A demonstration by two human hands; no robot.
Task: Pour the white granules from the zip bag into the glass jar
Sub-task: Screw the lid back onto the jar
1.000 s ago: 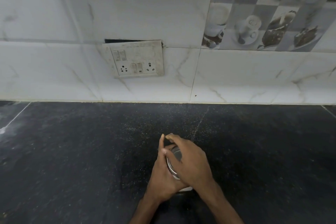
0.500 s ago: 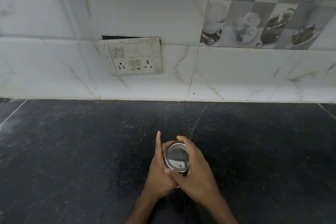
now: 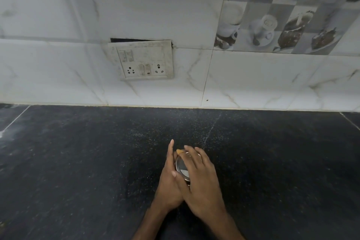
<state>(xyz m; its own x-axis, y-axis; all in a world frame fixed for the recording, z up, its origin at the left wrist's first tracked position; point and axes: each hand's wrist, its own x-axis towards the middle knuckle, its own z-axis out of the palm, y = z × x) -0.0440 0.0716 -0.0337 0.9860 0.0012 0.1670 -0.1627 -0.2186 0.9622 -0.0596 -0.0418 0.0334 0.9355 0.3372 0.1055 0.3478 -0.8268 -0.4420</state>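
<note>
right hand (image 3: 198, 179) now covering lid (image 3: 182, 168), fingers (image 3: 191, 154) atop

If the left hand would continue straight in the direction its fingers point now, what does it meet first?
Probably nothing near: the left hand points over bare black counter toward the tiled wall, which it would meet first, right of the switch plate.

Left hand (image 3: 169, 183) cupped with forefinger straight, right hand (image 3: 198, 181) laid across it, grip closed, forearms converging
</note>
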